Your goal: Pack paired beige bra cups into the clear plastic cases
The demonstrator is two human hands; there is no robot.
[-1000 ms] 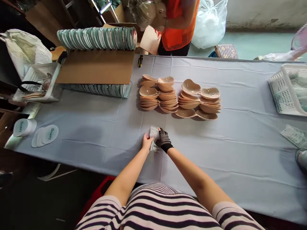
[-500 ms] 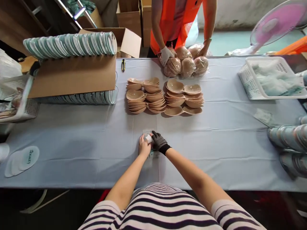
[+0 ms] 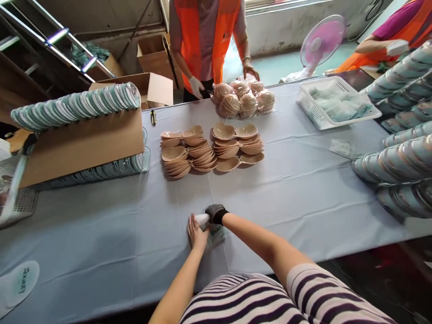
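My left hand [image 3: 196, 234] is bare and presses down on a small white packet [image 3: 216, 234] lying on the pale blue tablecloth [image 3: 303, 180]. My right hand [image 3: 215, 213], in a black dotted glove, is curled over the packet's rolled top end [image 3: 202, 218]. Both hands sit near the table's front edge. Behind them lie two piles of beige silicone cups [image 3: 184, 150] [image 3: 236, 144], stacked in pairs.
A person in an orange vest [image 3: 205, 40] stands at the far side, hands by a clear bag of beige cups [image 3: 243, 99]. A cardboard box [image 3: 81, 144] with rows of clear cases stands left, a white basket [image 3: 337, 108] right, stacked cases [image 3: 401, 157] far right.
The view has tilted up and shifted right. My hands stay on the packet and have rolled its top end. The person opposite has set a bag of cups on the table.
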